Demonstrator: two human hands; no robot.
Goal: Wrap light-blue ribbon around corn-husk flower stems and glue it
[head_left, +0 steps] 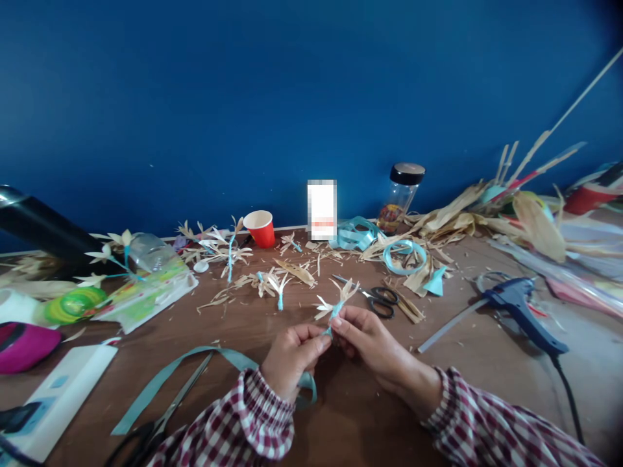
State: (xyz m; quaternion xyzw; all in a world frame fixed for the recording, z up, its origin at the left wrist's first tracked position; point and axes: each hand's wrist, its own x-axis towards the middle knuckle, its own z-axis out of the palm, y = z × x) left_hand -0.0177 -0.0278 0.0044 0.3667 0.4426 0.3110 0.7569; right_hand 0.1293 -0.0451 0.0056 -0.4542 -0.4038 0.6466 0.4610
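Observation:
A small corn-husk flower point(337, 301), its stem wrapped in light blue ribbon, is pinched between the thumb and fingers of my right hand point(377, 347). Just below the petals, my left hand point(294, 355) is closed with thumb and finger on the ribbon at the stem's lower end. A long loose tail of blue ribbon point(146, 400) curves over the table on the left and passes by my left wrist. Another wrapped flower point(280, 293) lies a little beyond my hands. Black-handled scissors point(382, 301) rest behind my right hand, partly among husk scraps.
At right lies a blue glue gun point(525, 314) with its cord. A second pair of scissors point(170, 408) and a white power strip point(73, 389) are at left. A red cup point(263, 230), ribbon roll point(405, 257), jar point(402, 194) and husks point(450, 214) stand or lie toward the wall.

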